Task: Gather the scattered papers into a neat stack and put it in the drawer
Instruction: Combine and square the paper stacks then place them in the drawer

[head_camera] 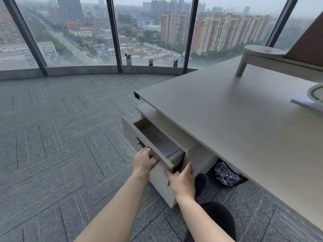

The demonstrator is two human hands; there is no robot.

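The top drawer [139, 137] of a beige cabinet under the desk stands pulled out, and a grey sheet or liner lies on its bottom. My left hand [143, 160] grips the drawer's front panel near its top edge, thumb on the inner side. My right hand [181, 180] is at the near corner of the drawer, fingers spread and touching the cabinet below it, holding nothing. Papers [309, 103] lie at the desk's right edge, partly cut off by the frame, with a white and green object on them.
The beige desk [227, 110] fills the right side, with a wooden monitor stand [262, 56] at the back. A patterned bag [227, 173] sits under the desk. Grey carpet [61, 137] stretches left to the windows, where small pots [129, 59] stand on the sill.
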